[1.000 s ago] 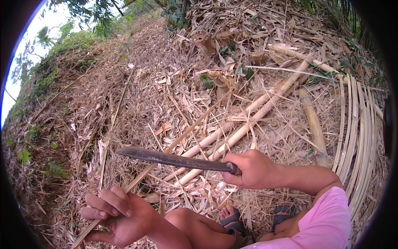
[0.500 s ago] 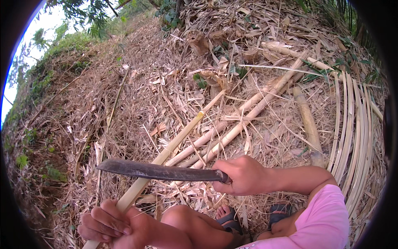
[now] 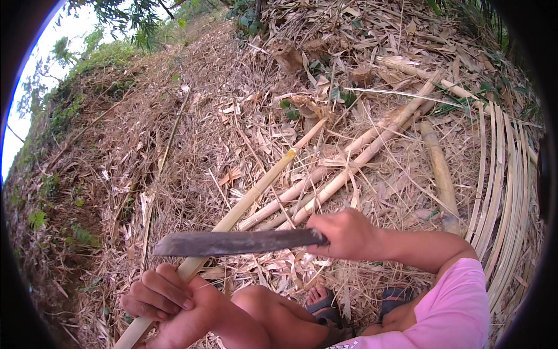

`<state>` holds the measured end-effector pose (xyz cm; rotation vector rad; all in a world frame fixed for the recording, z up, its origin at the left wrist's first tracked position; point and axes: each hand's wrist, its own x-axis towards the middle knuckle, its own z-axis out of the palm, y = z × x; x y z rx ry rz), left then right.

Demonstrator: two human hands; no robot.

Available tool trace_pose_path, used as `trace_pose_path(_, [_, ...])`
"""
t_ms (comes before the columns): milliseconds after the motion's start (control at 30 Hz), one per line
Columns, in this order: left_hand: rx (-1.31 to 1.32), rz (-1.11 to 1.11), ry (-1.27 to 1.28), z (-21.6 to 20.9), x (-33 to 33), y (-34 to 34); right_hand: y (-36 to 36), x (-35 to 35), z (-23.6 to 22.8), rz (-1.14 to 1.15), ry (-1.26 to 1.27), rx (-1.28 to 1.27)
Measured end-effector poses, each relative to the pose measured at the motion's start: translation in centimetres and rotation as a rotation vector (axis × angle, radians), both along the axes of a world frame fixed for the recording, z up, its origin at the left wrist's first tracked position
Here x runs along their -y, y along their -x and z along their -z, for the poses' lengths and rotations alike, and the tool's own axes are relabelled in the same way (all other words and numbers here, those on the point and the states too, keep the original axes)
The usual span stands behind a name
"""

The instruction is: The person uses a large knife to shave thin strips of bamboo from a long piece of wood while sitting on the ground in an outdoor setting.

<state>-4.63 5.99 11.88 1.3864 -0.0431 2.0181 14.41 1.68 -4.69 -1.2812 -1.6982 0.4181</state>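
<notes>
My left hand [image 3: 165, 296] is wrapped round the near part of a pale bamboo strip [image 3: 251, 195]. The strip slants up and away to the right, its far end by a cut stump. In my right hand [image 3: 346, 234] is the handle of a machete [image 3: 232, 243], most of the handle hidden by my fingers. Its dark blade lies level across the strip, just beyond my left hand, with the tip to the left. Whether the edge touches the strip I cannot tell.
Several bamboo poles [image 3: 349, 177] lie on the leaf-strewn ground ahead. A shorter bamboo piece [image 3: 439, 168] rests right of them. Long split strips [image 3: 503, 192] curve along the right side. Cut stumps [image 3: 308, 106] stand farther off. My sandalled feet [image 3: 326, 308] are close below.
The machete and my right hand have shifted slightly, the blade now lower and nearer my left hand. The whole view has moved a little, so the ground appears farther right.
</notes>
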Motion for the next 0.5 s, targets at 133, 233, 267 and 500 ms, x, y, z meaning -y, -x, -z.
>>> trace_pose_path(133, [0.023,-0.044,0.045,-0.1,-0.2,-0.3,-3.4,-3.4,6.3,0.2,0.319,-0.095])
trace_pose_path(233, [0.005,-0.063,0.049,-0.2,-0.2,0.2,-2.8,-3.2,6.2,0.202,0.365,-0.178])
trace_pose_path(267, [-0.025,-0.022,0.018,-0.2,-0.3,0.7,-2.2,-2.9,5.4,0.164,0.351,-0.205])
trace_pose_path(500, [-0.069,0.028,0.013,0.2,-0.4,0.0,-4.4,-5.2,8.9,0.307,0.374,-0.218])
